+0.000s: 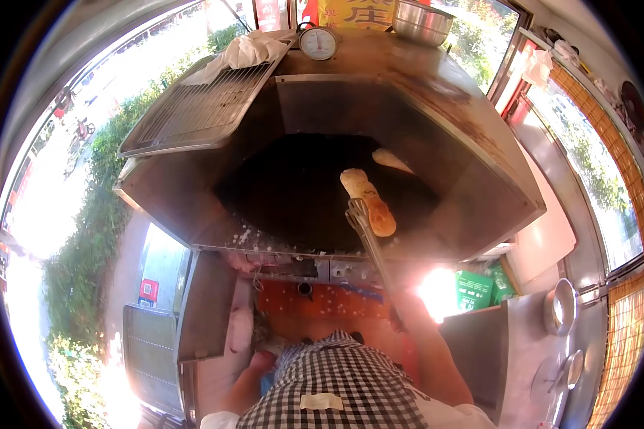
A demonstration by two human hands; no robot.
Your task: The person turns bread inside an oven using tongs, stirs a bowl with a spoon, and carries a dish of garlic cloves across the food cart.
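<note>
In the dark open fryer (293, 193), a browned length of dough (368, 202) lies at the centre right, touched by the tips of metal tongs (368, 239). My right hand (406, 307) is wrapped round the handle end of these tongs, partly washed out by glare. Behind, a second, paler piece of dough (391, 161) is partly hidden in the dark at the right side. My left hand (263, 360) hangs low at the left of the checked apron, and its fingers are too small and blurred to read.
A wire rack on a tray (193, 107) with a cloth (247, 51) rests at the fryer's left edge. At the back stand a dial scale (318, 43) and a steel pot (422, 23). Green boxes (474, 289) and a counter (479, 343) are at right.
</note>
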